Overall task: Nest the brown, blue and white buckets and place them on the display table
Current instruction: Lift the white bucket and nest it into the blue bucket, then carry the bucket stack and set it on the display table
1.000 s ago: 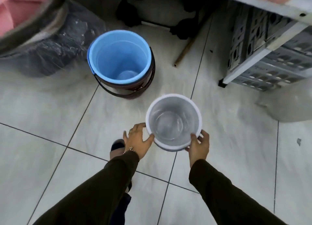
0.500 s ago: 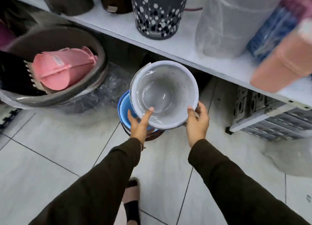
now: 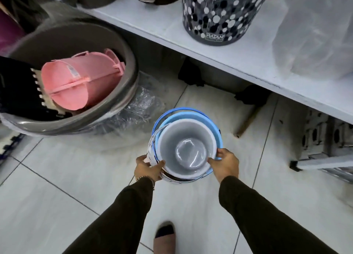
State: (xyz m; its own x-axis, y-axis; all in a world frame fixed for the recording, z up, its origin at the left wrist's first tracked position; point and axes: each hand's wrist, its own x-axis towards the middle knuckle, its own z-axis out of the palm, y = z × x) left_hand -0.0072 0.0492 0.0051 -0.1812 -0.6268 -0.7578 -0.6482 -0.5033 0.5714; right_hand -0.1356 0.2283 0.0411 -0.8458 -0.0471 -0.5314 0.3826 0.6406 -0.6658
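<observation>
Both hands clamp the nested stack from either side: my left hand grips at nine o'clock, my right hand at three, thumbs hooked over the smooth round rim of the white bucket. It sits inside the glossy blue bucket, whose thin hoop handle arcs at twelve o'clock, with a dark sliver of the brown bucket at six. The stack is above pale floor tiles, and the white display table lies towards one o'clock.

Open tiled floor left and right of the sleeves. Grey tub holding a pink bin at near left. White tabletop edge overhead beyond, carrying a dotted bin and wrapped goods. Grey crates low at right.
</observation>
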